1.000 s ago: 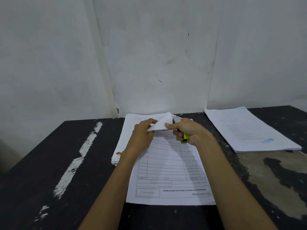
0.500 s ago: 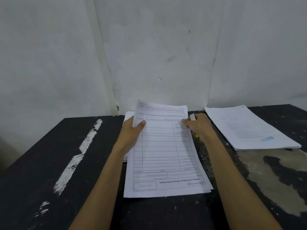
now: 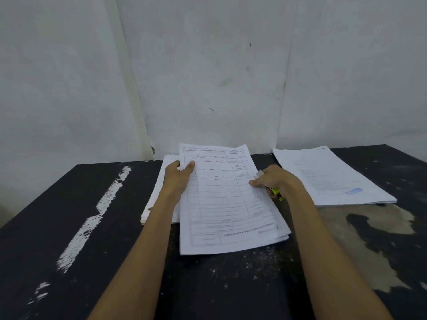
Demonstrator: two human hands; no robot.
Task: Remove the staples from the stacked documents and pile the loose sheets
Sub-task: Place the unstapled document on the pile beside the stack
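Hands grip sheets over scuffed black table.

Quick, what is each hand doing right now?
Left hand: shut on the far left edge of the printed form sheets.
Right hand: fingertips on the sheets' right edge, a yellow-green tool tucked in the palm.
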